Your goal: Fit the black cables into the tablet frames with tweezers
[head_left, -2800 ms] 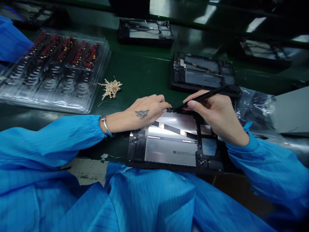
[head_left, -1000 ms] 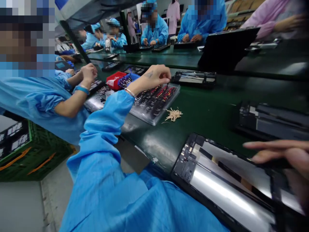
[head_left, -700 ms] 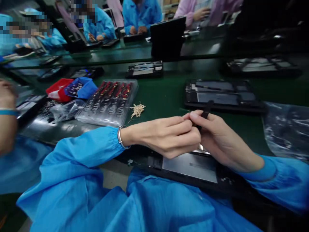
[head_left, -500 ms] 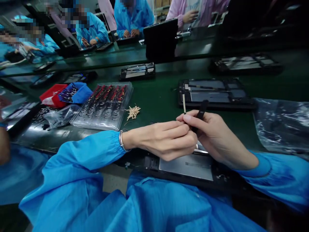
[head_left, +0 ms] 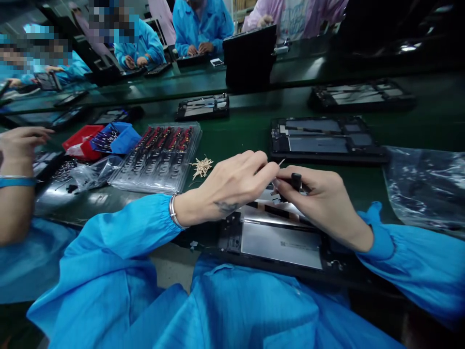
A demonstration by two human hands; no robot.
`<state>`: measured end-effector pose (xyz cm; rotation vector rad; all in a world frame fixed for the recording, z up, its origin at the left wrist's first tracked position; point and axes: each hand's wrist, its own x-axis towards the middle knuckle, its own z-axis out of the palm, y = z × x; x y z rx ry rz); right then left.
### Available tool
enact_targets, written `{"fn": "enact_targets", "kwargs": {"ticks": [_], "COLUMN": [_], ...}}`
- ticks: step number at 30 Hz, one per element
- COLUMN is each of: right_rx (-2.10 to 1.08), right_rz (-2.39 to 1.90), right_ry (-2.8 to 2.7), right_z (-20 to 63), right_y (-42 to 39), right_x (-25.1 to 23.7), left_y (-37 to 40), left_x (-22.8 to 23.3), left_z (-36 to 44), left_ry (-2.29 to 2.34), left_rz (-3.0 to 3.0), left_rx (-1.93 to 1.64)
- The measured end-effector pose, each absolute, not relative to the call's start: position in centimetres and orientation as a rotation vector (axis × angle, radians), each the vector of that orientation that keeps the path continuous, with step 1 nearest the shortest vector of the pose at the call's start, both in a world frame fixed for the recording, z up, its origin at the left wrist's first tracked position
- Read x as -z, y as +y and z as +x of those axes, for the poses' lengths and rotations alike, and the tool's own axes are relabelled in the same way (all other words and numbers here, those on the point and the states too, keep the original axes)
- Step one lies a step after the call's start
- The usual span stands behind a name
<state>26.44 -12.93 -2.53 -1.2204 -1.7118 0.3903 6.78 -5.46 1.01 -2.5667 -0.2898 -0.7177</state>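
Note:
My left hand (head_left: 236,186) is closed, its thumb and forefinger pinching a thin pale strip (head_left: 282,162). Right beside it, my right hand (head_left: 319,198) is closed around a slim black tool (head_left: 296,181) whose blunt end sticks up; it looks like tweezers, but the rest is hidden. A small dark part also shows at the right fingertips, too covered to name. Below both hands, at the bench's near edge, lies an opened tablet (head_left: 281,245) with a silver battery face showing. Left of my left hand is a small heap of pale strips (head_left: 202,167).
A clear plastic tray (head_left: 156,165) of small parts stands left, near a red bin (head_left: 82,141) and a blue bin (head_left: 119,139). Another opened tablet (head_left: 323,138) lies ahead, with a plastic bag (head_left: 425,189) at right. A co-worker's arm (head_left: 16,194) reaches in from the left.
My left hand has risen and turned, now pinching the strip that stood upright at my right fingertips. The black tool's end has tilted and lowered. A neighbour's hand has come in at left.

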Motion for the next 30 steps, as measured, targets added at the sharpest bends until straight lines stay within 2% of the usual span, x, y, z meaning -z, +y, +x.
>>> {"fn": "enact_targets", "kwargs": {"ticks": [4,8,14,16,18,20,23,26,28,30], "right_rx": [-0.439,-0.564,-0.861,-0.989,-1.057,-1.073,-1.014,-0.931,-0.815,-0.671], "right_rz": [-1.239,-1.350,-1.424,-1.431,-1.426,-1.387,-1.324,-1.294,-1.287,-1.280], "right_ry": [-1.716,-1.569,-1.310,-1.194,-1.105,-1.099,-1.198,-1.293,-1.343,-1.385], "right_z": [26.4,26.3,26.6,26.5,26.3,25.9,25.5,25.6,25.9,26.5], "right_y": [-12.9,-12.9,-12.5,-12.5,-12.5,-12.6,-12.6,-12.6,-12.5,-12.3], "right_x": [2.4,2.2,2.4,2.6,2.9,3.2,3.7,3.6,3.0,2.2], "left_y": [-4.3,-0.2,3.6,3.2,2.2,0.9,-1.5,-2.9,-2.9,-2.4], "left_x": [-0.9,-0.3,0.4,0.4,0.4,0.7,1.3,1.2,0.5,-0.5], "left_z": [6.1,3.6,-1.7,-2.2,-1.5,0.4,4.4,7.5,8.5,8.7], "left_ry": [-0.326,-0.707,-1.101,-1.068,-1.020,-1.001,-1.012,-1.064,-1.042,-0.982], "left_rz": [-2.669,-2.746,-2.784,-2.812,-2.835,-2.949,-3.436,-3.898,-3.952,-3.951], "left_rx": [0.756,0.670,-0.117,-0.196,-0.042,0.326,0.961,1.344,1.436,1.211]}}
